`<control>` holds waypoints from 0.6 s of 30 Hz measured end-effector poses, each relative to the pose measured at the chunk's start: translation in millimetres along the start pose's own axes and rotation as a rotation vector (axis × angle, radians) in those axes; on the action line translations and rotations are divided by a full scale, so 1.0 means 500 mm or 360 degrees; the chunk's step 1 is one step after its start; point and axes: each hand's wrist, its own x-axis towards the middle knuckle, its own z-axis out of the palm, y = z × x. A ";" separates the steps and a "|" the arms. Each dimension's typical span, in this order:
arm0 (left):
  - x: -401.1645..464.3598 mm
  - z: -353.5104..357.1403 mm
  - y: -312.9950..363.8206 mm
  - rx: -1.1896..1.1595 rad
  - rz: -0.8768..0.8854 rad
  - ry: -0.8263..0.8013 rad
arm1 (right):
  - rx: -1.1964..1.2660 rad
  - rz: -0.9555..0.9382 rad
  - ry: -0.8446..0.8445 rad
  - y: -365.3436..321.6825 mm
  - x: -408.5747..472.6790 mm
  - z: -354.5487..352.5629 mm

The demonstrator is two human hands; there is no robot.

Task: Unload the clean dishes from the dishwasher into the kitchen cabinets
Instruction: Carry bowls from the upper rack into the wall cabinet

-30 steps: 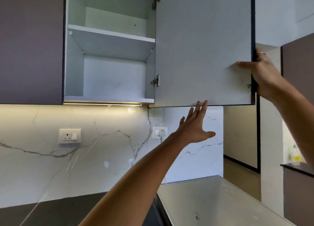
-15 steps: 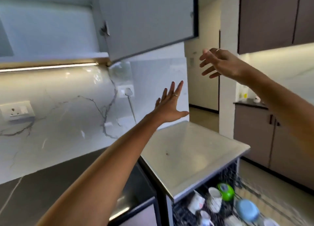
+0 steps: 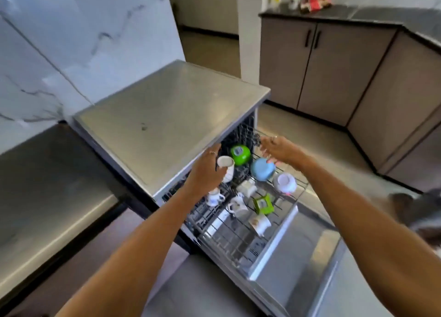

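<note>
Down at the open dishwasher (image 3: pixel 171 116), both of the person's arms reach over the pulled-out wire rack (image 3: pixel 241 240). Their left hand (image 3: pixel 207 171) sits at the rack's back corner by the steel top's edge, right against an upturned white mug (image 3: pixel 226 167); whether its fingers have actually closed on the mug I cannot tell, since the back of the hand hides them. Their right hand (image 3: pixel 280 149) hovers with fingers loosely spread, holding nothing, its fingertips just above a blue bowl (image 3: pixel 262 169) that lies upside down beside a green bowl (image 3: pixel 240 154). Further along the rack sit a pale lavender bowl (image 3: pixel 285 182), a small green square cup (image 3: pixel 262 204) and several white mugs, one patterned (image 3: pixel 259 222). The dishwasher door (image 3: pixel 300 269) lies folded flat beneath the rack. Across the floor stand grey base cabinets (image 3: pixel 334 70) under a dark counter.
</note>
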 end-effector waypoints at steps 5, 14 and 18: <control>0.020 0.148 -0.033 0.0128 -0.0088 -0.0467 | -0.0114 0.0294 -0.0201 0.177 0.018 0.058; 0.045 0.261 -0.119 0.0114 -0.0399 -0.0756 | -0.0257 0.0531 -0.0435 0.316 0.046 0.179; 0.071 0.278 -0.154 0.0103 -0.0514 -0.0762 | -0.0288 0.0574 -0.0451 0.341 0.082 0.183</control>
